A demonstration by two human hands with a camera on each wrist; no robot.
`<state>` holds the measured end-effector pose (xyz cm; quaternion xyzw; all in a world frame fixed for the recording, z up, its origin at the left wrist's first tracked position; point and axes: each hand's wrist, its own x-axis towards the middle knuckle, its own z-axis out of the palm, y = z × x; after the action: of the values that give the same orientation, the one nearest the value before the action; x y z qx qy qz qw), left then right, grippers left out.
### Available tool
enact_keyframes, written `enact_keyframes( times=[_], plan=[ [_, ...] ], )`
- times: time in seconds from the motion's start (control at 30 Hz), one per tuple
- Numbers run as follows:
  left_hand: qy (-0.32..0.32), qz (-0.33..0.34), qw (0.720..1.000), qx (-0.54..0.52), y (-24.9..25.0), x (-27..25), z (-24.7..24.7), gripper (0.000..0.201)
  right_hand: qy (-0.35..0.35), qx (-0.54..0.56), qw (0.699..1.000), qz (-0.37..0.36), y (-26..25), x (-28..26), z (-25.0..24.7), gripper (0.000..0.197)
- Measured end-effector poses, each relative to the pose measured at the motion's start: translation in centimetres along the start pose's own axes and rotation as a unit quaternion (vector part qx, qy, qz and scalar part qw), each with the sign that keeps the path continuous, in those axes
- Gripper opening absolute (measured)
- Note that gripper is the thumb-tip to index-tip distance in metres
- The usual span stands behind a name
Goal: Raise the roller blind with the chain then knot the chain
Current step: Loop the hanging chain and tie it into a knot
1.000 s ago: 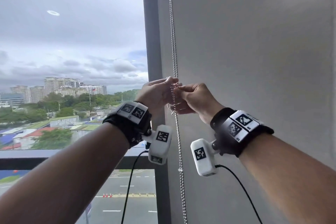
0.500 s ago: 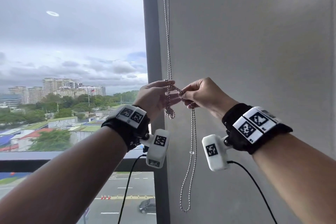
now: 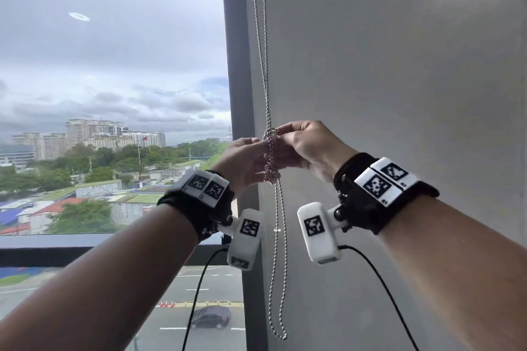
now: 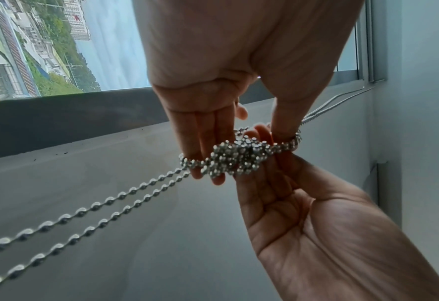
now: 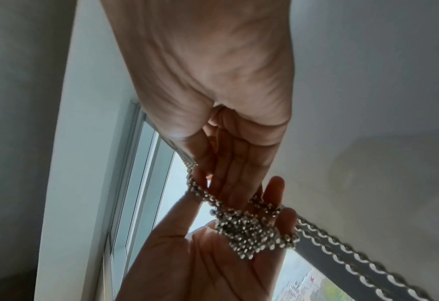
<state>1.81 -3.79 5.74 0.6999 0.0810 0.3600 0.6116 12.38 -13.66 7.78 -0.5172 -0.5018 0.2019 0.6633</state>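
A silver bead chain [image 3: 260,37] hangs down the white wall beside the window frame. It is bunched into a knot [image 3: 269,161] between my hands, and a loop [image 3: 281,279] hangs free below. My left hand [image 3: 262,148] holds the knot from the left, thumb pressing the chain. My right hand [image 3: 281,134] pinches the chain at the knot's top. In the left wrist view the knot [image 4: 239,157] lies across my left fingers [image 4: 208,142]. In the right wrist view the knot [image 5: 246,230] rests on the left hand [image 5: 200,254]. The blind itself is out of the head view.
A dark window frame post [image 3: 236,65] stands just left of the chain, with uncovered glass [image 3: 114,80] beyond it. The white wall [image 3: 399,65] fills the right side. Black sensor cables [image 3: 196,293] hang from both wrists.
My right hand has come back left against the left hand. The strand it had drawn out to the right is now gathered into the knot. Both hands sit slightly higher.
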Motion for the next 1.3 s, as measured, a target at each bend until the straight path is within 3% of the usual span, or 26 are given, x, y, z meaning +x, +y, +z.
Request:
enact_keyframes(
  times=[0.1,0.2,0.33,0.5,0.67,0.77,0.87,0.93,1.07,1.3],
  plan=[
    [0.008,-0.001,1.0,0.024,0.3,-0.2,-0.2,0.061,-0.072,0.067,0.994,0.036,0.2,-0.4,-0.1,0.017],
    [0.015,0.001,0.999,0.042,0.9,-0.3,-0.9,0.053,-0.11,0.038,0.993,0.028,0.6,-1.0,-0.2,0.018],
    [0.014,0.004,0.998,0.061,1.4,-0.7,-2.0,0.027,-0.091,-0.06,0.994,-0.033,1.3,-1.2,-0.6,0.025],
    [0.013,-0.01,0.998,0.064,0.5,-1.7,-2.6,0.027,-0.059,-0.099,0.992,-0.059,1.5,-0.8,-0.1,0.03],
    [0.029,-0.017,0.999,-0.014,-0.2,-2.8,-3.6,0.026,-0.013,-0.119,0.992,-0.047,2.3,-0.6,-0.5,0.031],
    [0.053,-0.026,0.996,0.064,-0.4,-3.1,-4.2,0.011,-0.016,-0.116,0.991,-0.057,2.5,-0.8,-0.5,0.024],
    [0.07,-0.03,0.981,0.176,-0.4,-3.2,-4.6,0.008,-0.021,-0.119,0.991,-0.062,2.6,-0.8,-0.4,0.025],
    [0.072,-0.017,0.979,0.188,-0.5,-3.3,-4.6,0.013,-0.022,-0.118,0.991,-0.06,2.6,-0.9,-0.3,0.025],
    [0.054,-0.028,0.998,0.03,-0.7,-3.6,-4.5,0.027,-0.027,-0.117,0.991,-0.053,2.8,-0.8,-0.2,0.024],
    [0.064,0.011,0.982,-0.179,-0.8,-3.9,-4.9,0.013,-0.022,-0.106,0.993,-0.047,3.0,-1.0,-0.6,0.024]
  ],
)
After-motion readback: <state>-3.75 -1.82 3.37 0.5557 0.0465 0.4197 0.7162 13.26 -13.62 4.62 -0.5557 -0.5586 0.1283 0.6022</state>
